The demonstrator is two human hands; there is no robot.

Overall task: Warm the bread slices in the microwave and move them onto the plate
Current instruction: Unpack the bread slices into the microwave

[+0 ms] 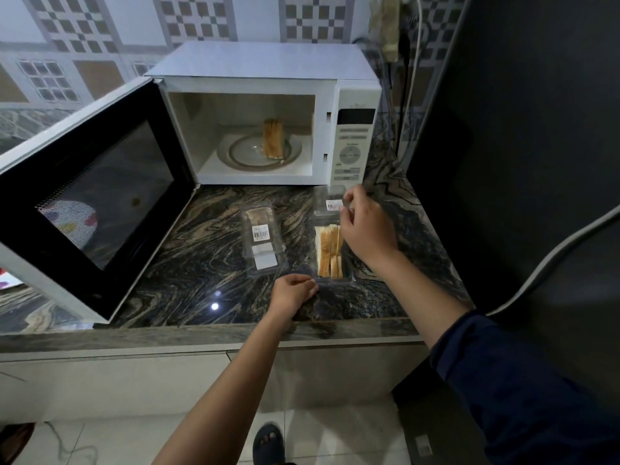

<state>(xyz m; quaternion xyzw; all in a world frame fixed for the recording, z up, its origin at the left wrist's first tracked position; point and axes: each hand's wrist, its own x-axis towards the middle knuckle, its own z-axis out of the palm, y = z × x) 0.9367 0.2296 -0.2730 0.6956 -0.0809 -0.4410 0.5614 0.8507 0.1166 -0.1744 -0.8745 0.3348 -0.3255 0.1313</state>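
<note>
A white microwave (352, 105) stands on the dark marble counter with its door (97, 193) swung wide to the left. Inside, a few bread slices (272, 142) stand on edge on the glass turntable plate (235, 156). In front, an open clear plastic box (335, 281) holds more bread slices (327, 251). My left hand (293, 292) pinches the box's near-left corner. My right hand (364, 229) hovers over the slices, its fingers at the raised lid (330, 204); whether it grips the lid is unclear.
A second, closed clear box (263, 241) with a barcode label lies left of the open one. A dark tall appliance (536, 162) walls off the right side. Cables (411, 78) hang behind the microwave. The open door overhangs the counter edge (235, 333).
</note>
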